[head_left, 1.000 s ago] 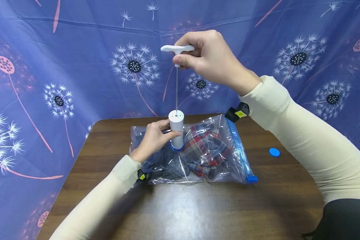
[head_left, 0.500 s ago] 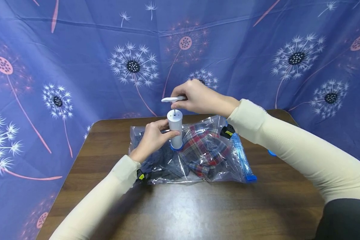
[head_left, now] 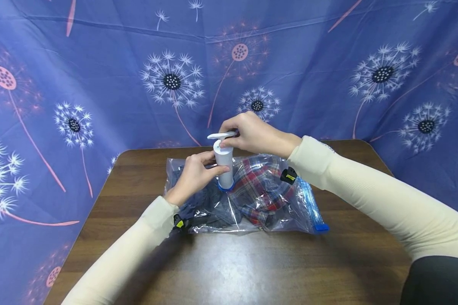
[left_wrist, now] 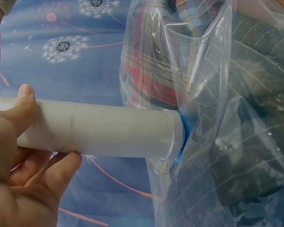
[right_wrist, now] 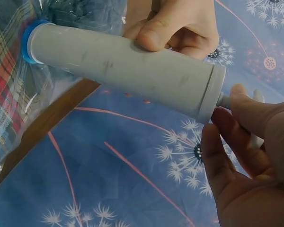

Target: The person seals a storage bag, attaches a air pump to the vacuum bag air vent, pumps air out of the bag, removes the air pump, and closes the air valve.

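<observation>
The person's bare left hand (head_left: 196,174) grips the side of a white cylindrical plastic pump (head_left: 225,159), thumb laid along its near face and fingers round behind. The left forearm (head_left: 127,250), in a cream knit sleeve, slants up toward the pump from its near left. The bare right hand (head_left: 253,132) holds the handle (head_left: 215,136) just above the pump's top, back uppermost; the cream-sleeved right forearm (head_left: 360,188) reaches in from the pump's right.
</observation>
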`<state>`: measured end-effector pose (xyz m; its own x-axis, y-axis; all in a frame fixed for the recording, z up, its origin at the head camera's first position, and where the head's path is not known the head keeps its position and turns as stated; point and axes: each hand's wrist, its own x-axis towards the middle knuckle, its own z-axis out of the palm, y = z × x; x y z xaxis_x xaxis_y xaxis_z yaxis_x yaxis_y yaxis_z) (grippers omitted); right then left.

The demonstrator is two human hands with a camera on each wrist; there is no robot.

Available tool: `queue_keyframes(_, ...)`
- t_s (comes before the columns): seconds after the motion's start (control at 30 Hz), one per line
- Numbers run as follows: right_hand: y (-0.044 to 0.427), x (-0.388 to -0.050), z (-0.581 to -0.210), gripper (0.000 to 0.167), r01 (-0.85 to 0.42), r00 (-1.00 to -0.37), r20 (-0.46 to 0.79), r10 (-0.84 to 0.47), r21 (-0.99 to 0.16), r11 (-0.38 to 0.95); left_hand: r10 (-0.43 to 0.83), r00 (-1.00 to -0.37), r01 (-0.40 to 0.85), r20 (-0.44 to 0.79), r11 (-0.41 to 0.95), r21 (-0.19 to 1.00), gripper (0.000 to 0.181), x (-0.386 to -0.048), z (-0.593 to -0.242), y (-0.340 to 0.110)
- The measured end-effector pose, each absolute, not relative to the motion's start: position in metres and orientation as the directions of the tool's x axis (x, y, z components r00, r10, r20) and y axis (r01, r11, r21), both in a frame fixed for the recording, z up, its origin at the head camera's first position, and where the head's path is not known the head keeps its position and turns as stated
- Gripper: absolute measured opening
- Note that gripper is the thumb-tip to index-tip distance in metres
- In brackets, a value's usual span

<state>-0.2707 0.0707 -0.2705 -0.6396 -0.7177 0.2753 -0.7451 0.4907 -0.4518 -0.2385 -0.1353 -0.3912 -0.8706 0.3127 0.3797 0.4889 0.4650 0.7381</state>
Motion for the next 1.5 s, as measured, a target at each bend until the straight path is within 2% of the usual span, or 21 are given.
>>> queue_keyframes(0.3, 0.075, -0.274, -0.278, 0.02, -0.651, -0.718, 0.218, -0.662, -0.548, 0.526, 0.305, -0.873, 0.484, 0.38, 0.448, 0.752, 0.046, -0.241, -0.392, -0.133)
queue_keyframes(0.53, 0.077, -0.275, -0.272, 0.008, -0.638, -0.725, 0.234, -0.648, -0.582, 0.504, 0.301, -0.873, 0.485, 0.384, 0.455, 0.746, 0.046, -0.242, -0.393, -0.131)
queue_keyframes(0.73, 0.079, -0.274, -0.231, 0.008, -0.63, -0.753, 0.315, -0.577, -0.6, 0.494, 0.299, -0.877, 0.48, 0.377, 0.481, 0.734, 0.045, -0.243, -0.391, -0.129)
queue_keyframes(0.97, 0.083, -0.273, -0.175, 0.011, -0.663, -0.74, 0.502, -0.448, -0.657, 0.359, 0.288, -0.903, 0.424, 0.319, 0.478, 0.769, 0.049, -0.245, -0.39, -0.132)
queue_keyframes(1.07, 0.086, -0.272, -0.165, 0.012, -0.657, -0.748, 0.533, -0.396, -0.681, 0.324, 0.294, -0.907, 0.413, 0.302, 0.476, 0.777, 0.05, -0.245, -0.389, -0.131)
queue_keyframes(1.17, 0.089, -0.27, -0.165, 0.013, -0.653, -0.753, 0.536, -0.381, -0.681, 0.332, 0.297, -0.905, 0.416, 0.305, 0.474, 0.776, 0.049, -0.245, -0.389, -0.131)
queue_keyframes(1.33, 0.09, -0.269, -0.175, 0.012, -0.665, -0.735, 0.524, -0.429, -0.679, 0.311, 0.3, -0.899, 0.431, 0.319, 0.474, 0.768, 0.048, -0.245, -0.388, -0.13)
queue_keyframes(1.5, 0.087, -0.27, -0.197, 0.012, -0.66, -0.731, 0.441, -0.521, -0.651, 0.375, 0.304, -0.899, 0.432, 0.316, 0.484, 0.761, 0.045, -0.245, -0.388, -0.131)
